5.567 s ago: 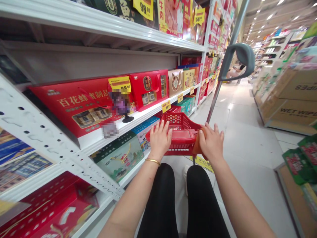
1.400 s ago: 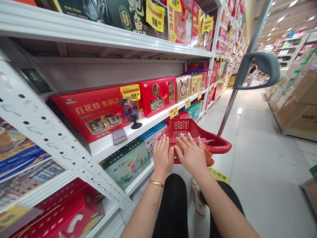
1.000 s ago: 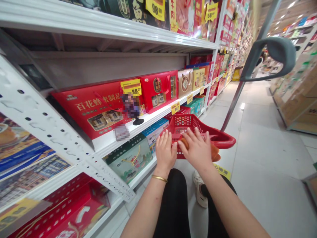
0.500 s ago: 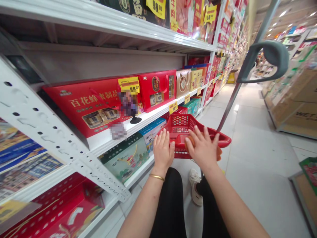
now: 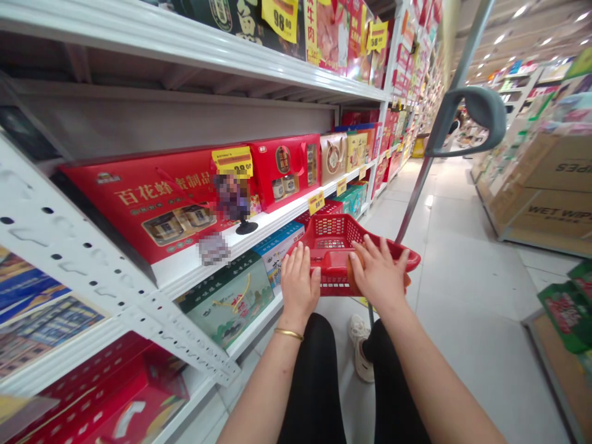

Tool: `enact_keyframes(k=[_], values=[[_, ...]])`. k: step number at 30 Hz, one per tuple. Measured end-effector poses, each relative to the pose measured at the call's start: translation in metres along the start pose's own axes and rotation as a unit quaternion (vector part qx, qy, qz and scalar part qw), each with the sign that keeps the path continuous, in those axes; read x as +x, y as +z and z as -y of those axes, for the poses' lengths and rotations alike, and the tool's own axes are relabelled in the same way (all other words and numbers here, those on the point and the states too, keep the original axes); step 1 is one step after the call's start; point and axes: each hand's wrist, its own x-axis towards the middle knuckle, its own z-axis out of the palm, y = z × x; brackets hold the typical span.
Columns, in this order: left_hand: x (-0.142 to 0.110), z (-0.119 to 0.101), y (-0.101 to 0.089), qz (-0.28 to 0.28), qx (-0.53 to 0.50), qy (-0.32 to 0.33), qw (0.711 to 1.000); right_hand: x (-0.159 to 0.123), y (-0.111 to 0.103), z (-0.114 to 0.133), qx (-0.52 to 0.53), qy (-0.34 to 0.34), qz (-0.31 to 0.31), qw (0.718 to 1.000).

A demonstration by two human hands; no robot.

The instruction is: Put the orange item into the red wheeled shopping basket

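Observation:
In the head view, a red plastic basket [image 5: 333, 227] with perforated walls is in front of my knees. My left hand [image 5: 298, 285] lies at its near left corner, fingers stretched out and close together; a gold bangle [image 5: 289, 334] circles that wrist. Over the basket's near right side is my right hand [image 5: 381, 272], fingers spread. An orange-brown object [image 5: 355, 271] shows partly beneath its palm; I cannot make out what it is. A grey metal pole [image 5: 419, 200] with a dark grey loop handle [image 5: 493, 123] rises from the basket's right end.
White shelving [image 5: 296, 206] on my left holds a red gift box [image 5: 115, 197], a second red box [image 5: 263, 169] and a green box [image 5: 231, 308]. Brown cartons [image 5: 550, 203] stand across the tiled aisle [image 5: 456, 277]. Green packages [image 5: 567, 314] are nearer on the right.
The view has turned slightly right, so shelves, pole and basket appear a little further left. Both hands stay at the same places by the basket.

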Motion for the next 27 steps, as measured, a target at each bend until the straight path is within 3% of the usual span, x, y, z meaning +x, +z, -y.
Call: enact_keyframes(k=[4, 6, 14, 16, 22, 24, 27], values=[[0.000, 0.000, -0.002, 0.006, 0.006, 0.001, 1.000, 0.003, 0.007, 0.050, 0.031, -0.118, 0.026, 0.992], [0.001, 0.000, -0.004, 0.012, 0.009, 0.006, 1.000, 0.004, 0.008, 0.057, 0.039, -0.138, 0.027, 0.989], [0.000, 0.000, -0.006, 0.012, -0.007, 0.012, 1.000, -0.006, -0.001, -0.017, -0.021, -0.011, -0.023, 0.999], [0.000, 0.000, -0.006, 0.009, -0.004, 0.004, 1.000, -0.006, 0.000, -0.011, -0.029, -0.011, -0.026, 0.999], [0.001, -0.001, -0.008, 0.025, 0.004, 0.003, 1.000, -0.005, 0.009, 0.044, 0.027, -0.119, -0.021, 0.992], [0.000, -0.001, -0.009, 0.029, 0.010, 0.009, 1.000, -0.005, 0.009, 0.038, 0.042, -0.129, -0.017, 0.991], [-0.001, -0.002, -0.013, 0.031, 0.017, 0.013, 0.999, -0.006, 0.005, 0.004, 0.039, -0.089, -0.017, 0.995]])
